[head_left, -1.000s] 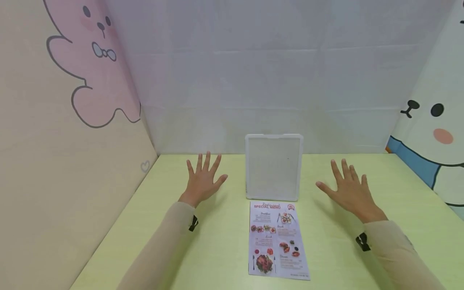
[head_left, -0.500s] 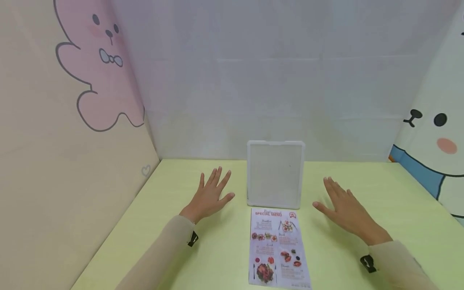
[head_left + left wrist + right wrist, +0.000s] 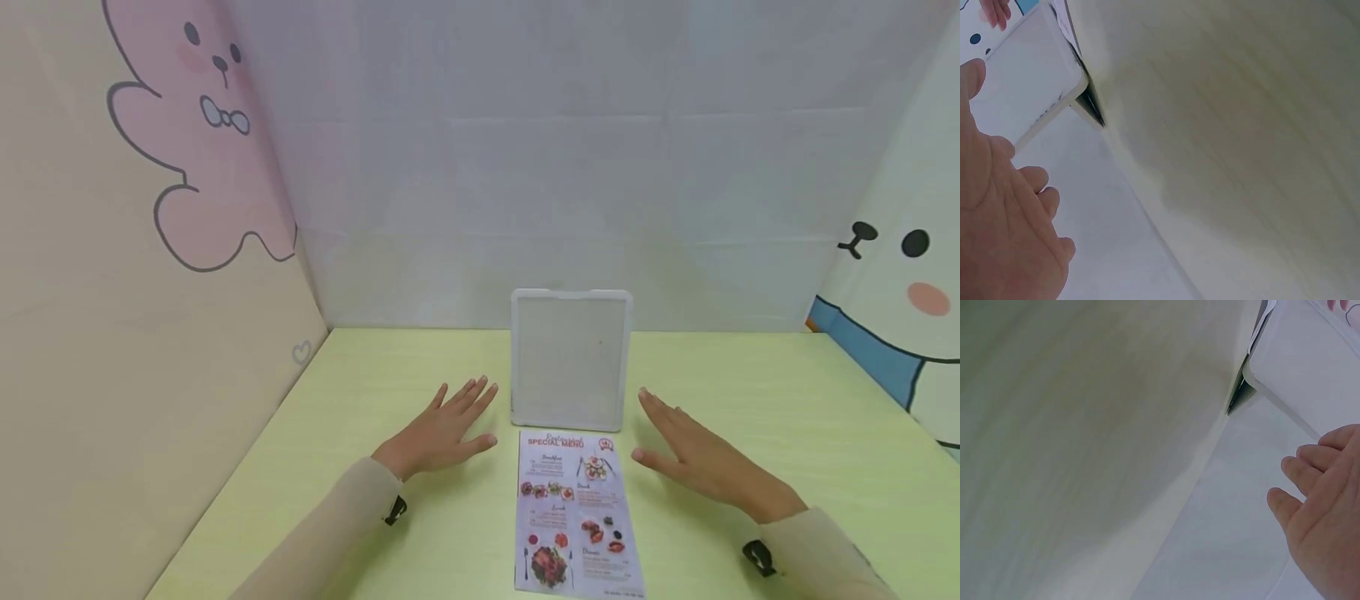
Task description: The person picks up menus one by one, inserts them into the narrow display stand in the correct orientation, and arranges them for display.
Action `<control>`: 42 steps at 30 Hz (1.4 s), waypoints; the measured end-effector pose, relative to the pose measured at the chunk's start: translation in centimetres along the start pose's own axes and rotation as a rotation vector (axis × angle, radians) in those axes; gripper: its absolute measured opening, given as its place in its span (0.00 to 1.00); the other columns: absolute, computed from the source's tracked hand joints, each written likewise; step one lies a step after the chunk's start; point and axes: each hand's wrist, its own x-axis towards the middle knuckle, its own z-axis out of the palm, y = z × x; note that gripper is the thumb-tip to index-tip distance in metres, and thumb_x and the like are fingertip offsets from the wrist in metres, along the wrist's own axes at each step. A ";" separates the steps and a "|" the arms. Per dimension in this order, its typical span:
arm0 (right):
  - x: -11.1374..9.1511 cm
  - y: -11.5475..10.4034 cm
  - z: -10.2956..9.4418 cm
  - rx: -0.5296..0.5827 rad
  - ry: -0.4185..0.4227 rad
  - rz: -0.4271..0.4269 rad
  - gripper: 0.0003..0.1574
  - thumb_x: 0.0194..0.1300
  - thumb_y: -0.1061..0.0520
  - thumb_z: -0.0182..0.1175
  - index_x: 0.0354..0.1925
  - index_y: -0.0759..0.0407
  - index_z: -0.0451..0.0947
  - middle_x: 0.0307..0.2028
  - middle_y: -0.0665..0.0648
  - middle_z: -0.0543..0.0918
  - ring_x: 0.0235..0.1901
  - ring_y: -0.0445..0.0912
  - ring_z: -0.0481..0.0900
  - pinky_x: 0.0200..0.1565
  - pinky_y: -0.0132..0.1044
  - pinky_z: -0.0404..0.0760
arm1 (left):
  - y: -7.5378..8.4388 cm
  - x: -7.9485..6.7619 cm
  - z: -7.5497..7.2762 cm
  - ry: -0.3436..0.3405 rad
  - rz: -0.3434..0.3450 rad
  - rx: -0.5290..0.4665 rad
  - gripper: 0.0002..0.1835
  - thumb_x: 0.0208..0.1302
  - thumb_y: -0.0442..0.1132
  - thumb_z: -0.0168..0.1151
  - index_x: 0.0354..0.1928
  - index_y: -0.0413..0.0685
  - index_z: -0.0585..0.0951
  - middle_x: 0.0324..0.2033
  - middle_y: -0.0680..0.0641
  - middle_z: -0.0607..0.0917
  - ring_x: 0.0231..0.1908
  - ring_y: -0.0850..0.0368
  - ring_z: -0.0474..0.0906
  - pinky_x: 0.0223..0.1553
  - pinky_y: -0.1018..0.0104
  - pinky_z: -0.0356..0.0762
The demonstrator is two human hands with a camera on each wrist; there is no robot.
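A white-framed rectangular stand [image 3: 570, 362] with a pale, blank-looking front is upright on the table, leaning slightly back. Flat before it lies a printed menu sheet [image 3: 558, 521] headed "SPECIAL MENU", its top edge close to the foot of the stand. My left hand [image 3: 437, 435] hovers left of both, fingers straight and pointing inward, touching neither. On the other side my right hand [image 3: 708, 458] is held over the table with straight fingers angled toward the stand, holding nothing. Both wrist views show a bare palm beside a lower corner of the stand.
The pale yellow-green table [image 3: 420, 550] runs back to a whitish cloth wall [image 3: 480, 167]. A left wall [image 3: 202, 183] with a pink cartoon bear and a right wall [image 3: 885, 283] with a white cartoon animal bound the sides.
Both hands have come inward toward the stand and menu, and their spread fingers have drawn closer together. The stand and menu stay put; the head view has shifted slightly.
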 end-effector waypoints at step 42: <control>0.6 -2.0 2.4 -0.205 -0.256 -0.174 0.53 0.66 0.31 0.51 0.71 0.68 0.55 0.72 0.67 0.56 0.70 0.62 0.58 0.66 0.58 0.60 | 4.8 1.8 1.8 -0.295 0.110 0.062 0.47 0.64 0.68 0.50 0.76 0.54 0.48 0.76 0.55 0.48 0.75 0.62 0.44 0.73 0.57 0.47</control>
